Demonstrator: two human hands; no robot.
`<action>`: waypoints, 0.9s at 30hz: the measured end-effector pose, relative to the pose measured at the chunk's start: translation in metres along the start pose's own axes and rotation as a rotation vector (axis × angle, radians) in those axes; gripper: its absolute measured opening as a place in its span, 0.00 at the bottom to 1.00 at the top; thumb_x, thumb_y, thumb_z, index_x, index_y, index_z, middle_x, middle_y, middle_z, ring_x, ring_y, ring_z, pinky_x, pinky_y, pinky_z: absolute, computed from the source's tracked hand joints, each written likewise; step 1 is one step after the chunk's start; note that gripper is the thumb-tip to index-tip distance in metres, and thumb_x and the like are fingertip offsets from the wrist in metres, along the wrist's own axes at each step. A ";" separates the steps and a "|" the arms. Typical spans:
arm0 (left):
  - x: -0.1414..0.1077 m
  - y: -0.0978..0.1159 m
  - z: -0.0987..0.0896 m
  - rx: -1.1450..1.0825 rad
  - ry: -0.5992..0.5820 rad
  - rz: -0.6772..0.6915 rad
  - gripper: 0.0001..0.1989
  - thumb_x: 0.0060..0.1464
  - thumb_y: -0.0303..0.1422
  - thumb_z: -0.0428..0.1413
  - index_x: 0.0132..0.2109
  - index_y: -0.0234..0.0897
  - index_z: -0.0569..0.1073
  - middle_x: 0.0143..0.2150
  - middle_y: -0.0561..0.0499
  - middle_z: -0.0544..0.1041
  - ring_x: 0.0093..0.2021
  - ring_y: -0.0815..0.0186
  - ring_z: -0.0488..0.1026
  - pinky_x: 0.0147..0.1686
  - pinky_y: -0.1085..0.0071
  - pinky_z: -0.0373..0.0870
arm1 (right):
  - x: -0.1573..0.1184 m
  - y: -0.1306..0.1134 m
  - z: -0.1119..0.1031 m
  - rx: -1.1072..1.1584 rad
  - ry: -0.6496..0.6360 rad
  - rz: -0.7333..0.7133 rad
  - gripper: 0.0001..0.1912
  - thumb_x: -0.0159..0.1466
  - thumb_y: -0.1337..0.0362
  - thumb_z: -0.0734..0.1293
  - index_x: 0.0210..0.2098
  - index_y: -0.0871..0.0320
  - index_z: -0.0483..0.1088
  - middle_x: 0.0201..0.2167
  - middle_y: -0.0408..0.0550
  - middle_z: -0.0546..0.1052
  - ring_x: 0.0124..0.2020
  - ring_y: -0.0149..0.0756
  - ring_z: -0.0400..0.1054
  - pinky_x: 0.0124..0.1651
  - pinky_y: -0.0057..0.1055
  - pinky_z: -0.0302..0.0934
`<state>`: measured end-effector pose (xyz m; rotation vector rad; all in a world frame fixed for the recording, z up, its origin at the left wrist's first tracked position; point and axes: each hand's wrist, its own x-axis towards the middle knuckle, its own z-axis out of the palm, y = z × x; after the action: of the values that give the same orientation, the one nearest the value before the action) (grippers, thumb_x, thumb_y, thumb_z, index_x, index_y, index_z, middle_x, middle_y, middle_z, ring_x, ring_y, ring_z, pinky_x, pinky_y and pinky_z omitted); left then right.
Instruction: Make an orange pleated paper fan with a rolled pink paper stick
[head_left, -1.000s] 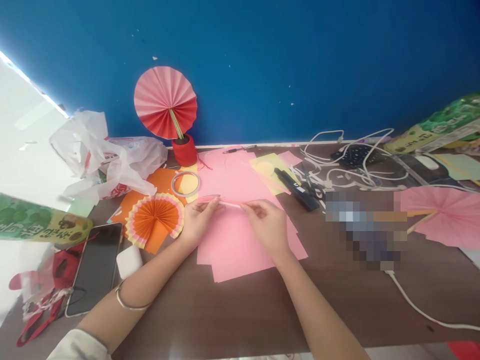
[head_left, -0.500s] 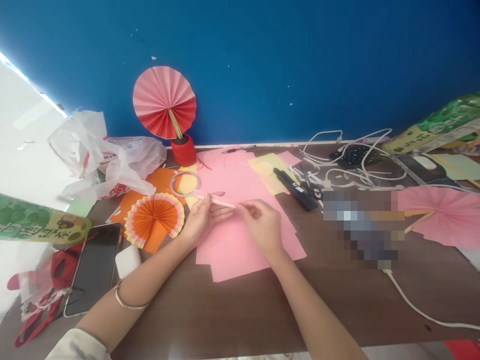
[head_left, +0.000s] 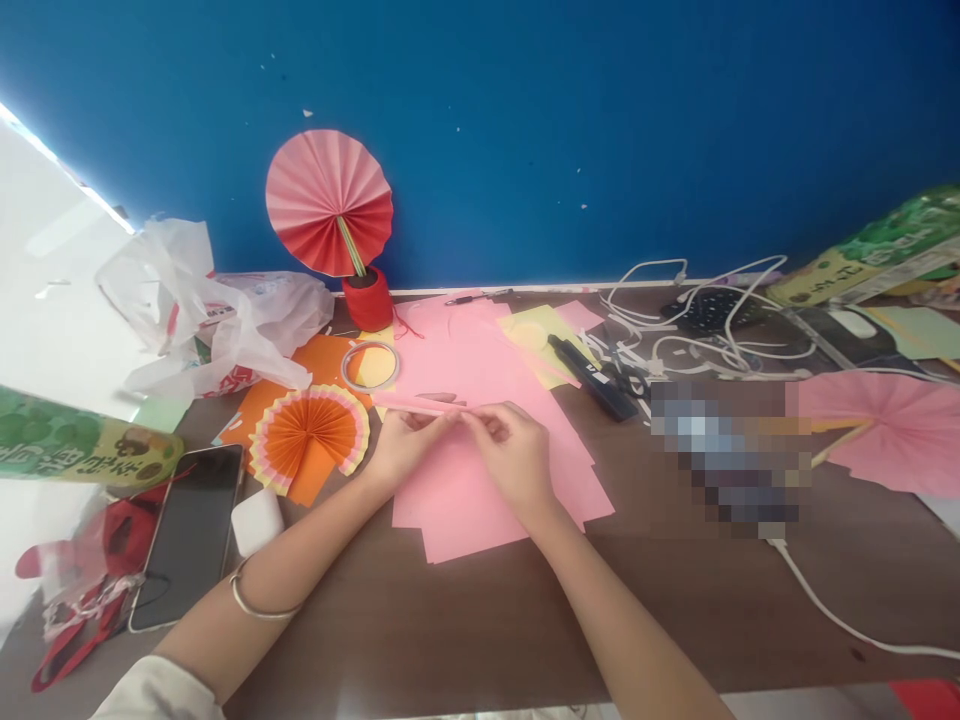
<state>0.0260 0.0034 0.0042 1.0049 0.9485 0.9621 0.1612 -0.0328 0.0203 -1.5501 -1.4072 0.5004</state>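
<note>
A thin folded strip of pink paper (head_left: pixel 409 402) is held level between my two hands. My left hand (head_left: pixel 409 440) grips it from below, the thumb running along it towards its right end. At that right end, the fingertips of my right hand (head_left: pixel 514 445) pinch the strip close to my left thumb. Under both hands lie overlapping pink sheets (head_left: pixel 465 520). Just left of my left hand is a pleated orange fan (head_left: pixel 307 430) with a pink and yellow edge, and behind it a roll of tape (head_left: pixel 394 370).
A pink paper fan (head_left: pixel 330 190) stands in a red pot (head_left: pixel 367 302) against the blue wall. To the right lie a black stapler-like tool (head_left: pixel 592 377), scissors (head_left: pixel 630 378) and white cables (head_left: pixel 739 300). A phone (head_left: pixel 187 535) and a white case (head_left: pixel 257 523) are at left.
My left thumb has slid right along the pink strip to near my right fingertips. My right hand has shifted slightly left, and the strip's left end shows further left.
</note>
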 end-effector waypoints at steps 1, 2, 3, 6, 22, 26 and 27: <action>0.000 0.001 0.000 0.038 0.024 0.007 0.19 0.41 0.38 0.63 0.41 0.33 0.76 0.42 0.42 0.78 0.45 0.56 0.74 0.48 0.60 0.69 | 0.000 -0.001 -0.001 0.011 0.000 -0.004 0.05 0.57 0.63 0.66 0.26 0.57 0.72 0.26 0.45 0.76 0.26 0.33 0.69 0.31 0.29 0.64; 0.000 0.001 -0.001 0.068 0.042 0.020 0.17 0.42 0.39 0.62 0.39 0.33 0.77 0.44 0.42 0.77 0.46 0.56 0.74 0.48 0.61 0.69 | 0.000 -0.002 -0.001 0.025 0.001 -0.008 0.05 0.57 0.63 0.66 0.26 0.57 0.72 0.26 0.45 0.76 0.26 0.33 0.69 0.31 0.29 0.65; 0.000 0.001 -0.002 0.093 0.050 0.034 0.16 0.43 0.39 0.62 0.38 0.33 0.77 0.45 0.43 0.77 0.47 0.56 0.73 0.48 0.62 0.69 | 0.000 -0.002 -0.002 0.039 -0.001 -0.015 0.05 0.57 0.63 0.66 0.27 0.57 0.72 0.26 0.45 0.76 0.27 0.33 0.70 0.31 0.29 0.65; -0.001 0.002 -0.003 0.133 0.066 0.067 0.16 0.45 0.40 0.60 0.39 0.33 0.77 0.45 0.43 0.77 0.47 0.57 0.73 0.47 0.62 0.70 | 0.000 -0.005 -0.005 0.062 -0.024 -0.046 0.05 0.58 0.63 0.66 0.30 0.56 0.73 0.28 0.46 0.77 0.29 0.33 0.71 0.32 0.29 0.66; 0.000 0.001 -0.005 0.082 0.176 0.067 0.17 0.44 0.38 0.62 0.41 0.34 0.77 0.44 0.44 0.78 0.49 0.55 0.71 0.51 0.61 0.67 | -0.001 -0.001 -0.012 0.149 0.007 0.124 0.08 0.56 0.59 0.66 0.30 0.58 0.70 0.29 0.48 0.74 0.28 0.35 0.70 0.32 0.33 0.69; 0.001 0.001 -0.005 0.065 0.184 0.058 0.19 0.43 0.38 0.62 0.42 0.33 0.76 0.40 0.44 0.79 0.46 0.56 0.74 0.49 0.61 0.68 | 0.001 0.002 -0.013 0.117 0.065 0.127 0.11 0.53 0.59 0.68 0.33 0.58 0.68 0.35 0.49 0.72 0.30 0.33 0.69 0.35 0.33 0.67; 0.000 0.001 -0.004 0.057 0.180 0.056 0.19 0.43 0.38 0.62 0.43 0.33 0.76 0.39 0.44 0.79 0.45 0.56 0.74 0.48 0.61 0.69 | 0.001 0.002 -0.012 0.115 0.073 0.142 0.14 0.52 0.58 0.69 0.36 0.58 0.67 0.37 0.49 0.72 0.31 0.33 0.68 0.35 0.33 0.67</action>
<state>0.0219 0.0048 0.0044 1.0091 1.1068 1.0913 0.1722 -0.0355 0.0245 -1.5662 -1.1984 0.5937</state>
